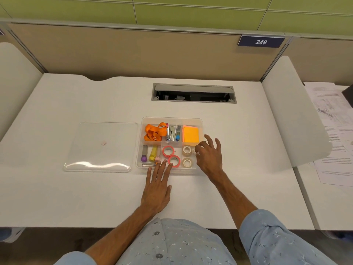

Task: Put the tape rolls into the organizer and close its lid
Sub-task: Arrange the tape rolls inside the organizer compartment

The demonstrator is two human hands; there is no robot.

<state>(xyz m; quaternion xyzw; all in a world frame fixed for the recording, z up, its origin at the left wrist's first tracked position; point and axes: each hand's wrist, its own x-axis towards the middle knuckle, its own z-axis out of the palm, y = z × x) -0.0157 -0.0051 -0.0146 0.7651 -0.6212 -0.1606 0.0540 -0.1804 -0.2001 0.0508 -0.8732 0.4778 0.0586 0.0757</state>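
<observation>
Tape rolls in, lid off

Rolls sit in the organizer (pixel 199 122) near the tabletop's front edge: pink tape (pixel 174 160), beige tape (pixel 187 150). My left hand (pixel 157 190) lies flat; right hand (pixel 209 157) hovers, grip loose, empty. Lid (pixel 101 146) could catch.

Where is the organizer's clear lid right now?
The lid lies flat on the white desk, just left of the open organizer, untouched by either hand.

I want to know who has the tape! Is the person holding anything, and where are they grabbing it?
Nothing clearly held. The left hand lies flat, fingertips at the clear plastic organizer's front edge; the right hand hovers, fingers spread.
</observation>
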